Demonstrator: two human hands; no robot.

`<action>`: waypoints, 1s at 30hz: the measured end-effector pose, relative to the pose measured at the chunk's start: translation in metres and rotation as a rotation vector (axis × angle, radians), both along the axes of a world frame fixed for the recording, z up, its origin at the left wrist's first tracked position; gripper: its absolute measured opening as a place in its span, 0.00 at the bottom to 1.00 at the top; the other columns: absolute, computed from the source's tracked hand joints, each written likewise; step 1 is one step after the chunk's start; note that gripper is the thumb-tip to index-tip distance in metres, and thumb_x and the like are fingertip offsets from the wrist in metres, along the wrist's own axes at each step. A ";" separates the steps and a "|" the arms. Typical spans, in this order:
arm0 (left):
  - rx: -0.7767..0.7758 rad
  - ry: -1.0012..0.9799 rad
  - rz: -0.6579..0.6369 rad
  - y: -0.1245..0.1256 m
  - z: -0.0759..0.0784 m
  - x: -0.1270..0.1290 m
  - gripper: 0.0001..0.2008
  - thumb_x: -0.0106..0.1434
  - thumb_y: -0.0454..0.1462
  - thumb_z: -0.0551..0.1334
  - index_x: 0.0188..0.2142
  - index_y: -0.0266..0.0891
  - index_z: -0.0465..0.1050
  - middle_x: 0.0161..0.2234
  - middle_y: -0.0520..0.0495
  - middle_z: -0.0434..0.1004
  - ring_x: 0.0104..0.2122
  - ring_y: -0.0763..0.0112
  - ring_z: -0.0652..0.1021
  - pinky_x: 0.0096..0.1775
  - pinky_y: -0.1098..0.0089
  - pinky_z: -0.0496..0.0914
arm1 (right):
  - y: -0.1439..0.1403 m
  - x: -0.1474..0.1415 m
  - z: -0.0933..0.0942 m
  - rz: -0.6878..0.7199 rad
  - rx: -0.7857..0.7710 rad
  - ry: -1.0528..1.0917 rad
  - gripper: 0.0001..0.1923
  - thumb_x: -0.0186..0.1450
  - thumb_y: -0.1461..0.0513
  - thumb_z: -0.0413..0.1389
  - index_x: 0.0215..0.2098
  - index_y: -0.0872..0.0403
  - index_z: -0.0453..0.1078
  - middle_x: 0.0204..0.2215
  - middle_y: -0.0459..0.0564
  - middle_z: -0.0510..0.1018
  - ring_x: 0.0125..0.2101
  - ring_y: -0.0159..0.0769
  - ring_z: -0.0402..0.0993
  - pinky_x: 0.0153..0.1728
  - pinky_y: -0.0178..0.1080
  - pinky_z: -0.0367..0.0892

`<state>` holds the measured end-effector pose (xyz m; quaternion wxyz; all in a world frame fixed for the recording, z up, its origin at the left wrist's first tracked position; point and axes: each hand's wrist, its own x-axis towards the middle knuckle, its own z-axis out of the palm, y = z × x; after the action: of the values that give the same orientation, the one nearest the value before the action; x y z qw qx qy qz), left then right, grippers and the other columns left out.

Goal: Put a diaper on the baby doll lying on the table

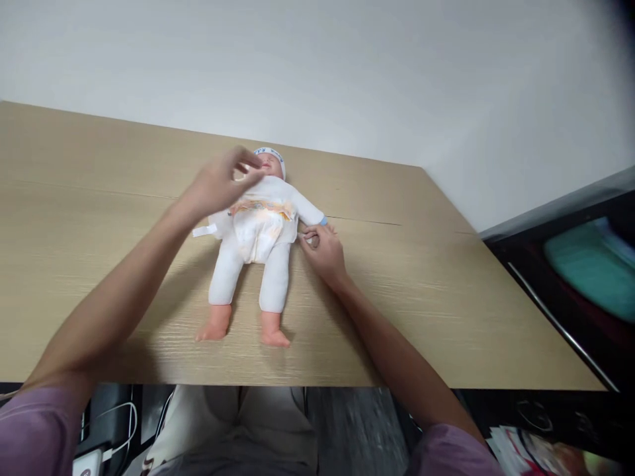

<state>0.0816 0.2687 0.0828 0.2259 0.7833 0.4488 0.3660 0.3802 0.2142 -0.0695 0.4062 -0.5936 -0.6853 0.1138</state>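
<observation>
A baby doll [275, 284] in a white outfit and a white headband with blue marks lies on its back, feet toward me. Around its hips is a diaper [258, 235] with an orange printed waistband. One white diaper tab [204, 231] sticks out flat on the left side. My right hand [325, 254] is closed at the doll's hip on the right, its fingertips pinching the diaper's edge there, close to the doll's blue cuff. Above the doll's shoulder hovers my left hand [225, 178], slightly blurred, fingers bent and apart from the thumb, holding nothing. It hides part of the doll's arm.
The doll rests on a light wooden table [397, 297], with a pale wall [317, 73] behind it. Past the table's right edge stands a dark unit with a teal object [590, 264]. Below the front edge are a white cable and papers [526, 453].
</observation>
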 end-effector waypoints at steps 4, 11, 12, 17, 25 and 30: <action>0.218 0.321 -0.221 -0.026 -0.023 0.052 0.21 0.75 0.51 0.64 0.57 0.41 0.80 0.60 0.38 0.83 0.62 0.48 0.79 0.67 0.48 0.71 | -0.004 -0.009 0.000 -0.105 -0.042 -0.123 0.12 0.70 0.50 0.62 0.41 0.49 0.72 0.37 0.52 0.80 0.45 0.50 0.76 0.56 0.51 0.70; 0.323 0.497 -0.189 -0.024 -0.064 0.062 0.32 0.74 0.56 0.64 0.64 0.36 0.78 0.70 0.34 0.76 0.74 0.43 0.70 0.78 0.42 0.54 | 0.001 -0.007 0.006 -0.230 -0.298 -0.024 0.20 0.65 0.46 0.69 0.40 0.47 0.67 0.31 0.44 0.77 0.35 0.44 0.75 0.41 0.44 0.67; 0.327 0.492 -0.185 -0.023 -0.065 0.061 0.32 0.73 0.57 0.64 0.64 0.37 0.78 0.70 0.34 0.76 0.74 0.43 0.70 0.78 0.42 0.54 | 0.002 -0.007 0.005 -0.231 -0.297 -0.008 0.19 0.65 0.46 0.68 0.39 0.47 0.67 0.31 0.43 0.77 0.35 0.43 0.76 0.41 0.44 0.67; 0.332 0.456 -0.203 -0.021 -0.068 0.062 0.33 0.70 0.58 0.68 0.64 0.39 0.79 0.70 0.34 0.77 0.74 0.40 0.69 0.78 0.40 0.52 | 0.006 -0.009 -0.007 -0.143 -0.191 0.301 0.20 0.64 0.43 0.65 0.38 0.47 0.67 0.33 0.46 0.79 0.36 0.43 0.77 0.43 0.45 0.70; 0.308 0.429 -0.214 -0.019 -0.070 0.062 0.33 0.66 0.55 0.72 0.63 0.40 0.79 0.70 0.34 0.76 0.73 0.38 0.70 0.77 0.40 0.53 | 0.014 0.001 0.013 0.163 -0.240 0.730 0.26 0.59 0.47 0.69 0.48 0.46 0.65 0.25 0.35 0.71 0.26 0.33 0.69 0.31 0.38 0.66; 0.263 0.389 -0.212 -0.017 -0.067 0.062 0.33 0.64 0.50 0.73 0.64 0.40 0.76 0.67 0.34 0.78 0.70 0.37 0.72 0.74 0.41 0.58 | 0.035 -0.033 0.038 0.319 -0.201 0.748 0.26 0.61 0.51 0.70 0.47 0.44 0.61 0.28 0.35 0.73 0.27 0.32 0.71 0.30 0.37 0.67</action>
<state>0.1435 0.2514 0.0154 0.0689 0.9043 0.3476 0.2381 0.3470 0.2494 -0.0310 0.5442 -0.4347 -0.5594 0.4493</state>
